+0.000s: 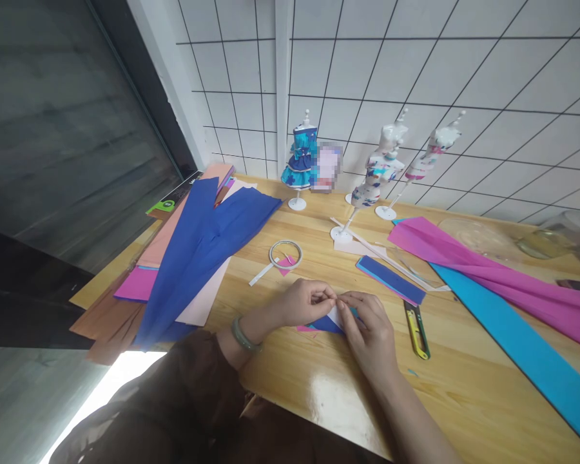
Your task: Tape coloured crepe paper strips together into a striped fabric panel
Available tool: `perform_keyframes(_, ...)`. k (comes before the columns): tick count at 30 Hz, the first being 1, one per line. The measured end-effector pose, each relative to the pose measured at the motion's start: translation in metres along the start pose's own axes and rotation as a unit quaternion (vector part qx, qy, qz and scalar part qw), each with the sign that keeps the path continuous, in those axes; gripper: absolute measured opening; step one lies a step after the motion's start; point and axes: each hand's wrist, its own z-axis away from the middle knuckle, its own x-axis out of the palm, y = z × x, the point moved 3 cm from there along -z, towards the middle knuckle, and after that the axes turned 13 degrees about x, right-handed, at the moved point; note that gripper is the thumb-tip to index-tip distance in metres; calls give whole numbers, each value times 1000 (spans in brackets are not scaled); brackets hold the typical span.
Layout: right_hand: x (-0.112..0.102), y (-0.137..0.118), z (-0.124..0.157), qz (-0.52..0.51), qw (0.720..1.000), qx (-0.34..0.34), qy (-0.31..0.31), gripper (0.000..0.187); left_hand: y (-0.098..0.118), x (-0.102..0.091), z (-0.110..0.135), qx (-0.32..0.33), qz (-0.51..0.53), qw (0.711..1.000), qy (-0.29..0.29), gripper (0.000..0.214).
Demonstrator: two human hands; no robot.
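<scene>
My left hand (309, 303) and my right hand (368, 325) meet fingertip to fingertip low over the table. Thumb and forefinger of each are pinched together, and whatever is between them is too small to make out. Just beneath the fingertips shows a small white piece (336, 316), with blue paper (325, 324) under it, largely covered by my hands. A sliver of pink paper (307, 329) pokes out on the left. Beyond my left hand lies a roll of tape (285, 255) on its side, over a pink scrap (285, 265) and a white strip (263, 273).
A yellow-and-green utility knife (418, 332) and a folded blue strip (391, 278) lie right of my hands. Pink (493, 274) and turquoise paper (507, 341) stretch across the right. Blue sheets (193, 238) pile up left. Small dress forms (299, 158) stand along the tiled wall.
</scene>
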Motion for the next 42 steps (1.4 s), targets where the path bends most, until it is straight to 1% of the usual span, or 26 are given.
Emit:
perform_keyframes(4,0,0,0,-9,1000,8,-9,13,2,-1,1,10,-46,999,-9,16)
perform_keyframes(8,0,2,0,-34,998,42,-22,11,6,-2,0,9,-57,998,-15,16)
perform_keyframes(13,1,3,-1,-43,996,70,-37,13,7,-1,0,8,-28,999,-15,17)
perform_keyframes(22,1,5,-1,-36,997,66,-27,13,4,-1,0,2,-19,1000,-17,16)
perform_keyframes(28,1,3,-1,-49,995,74,-40,15,5,-2,-1,-2,0,1000,-10,16)
perform_keyframes(34,2,5,0,-39,997,58,-28,14,7,-2,-2,-7,20,1000,6,15)
perform_keyframes(38,2,5,1,-18,999,26,-13,16,7,-3,-2,-9,23,1000,15,17)
perform_keyframes(42,3,4,2,3,1000,6,-11,18,6,-3,-1,-5,19,1000,21,16)
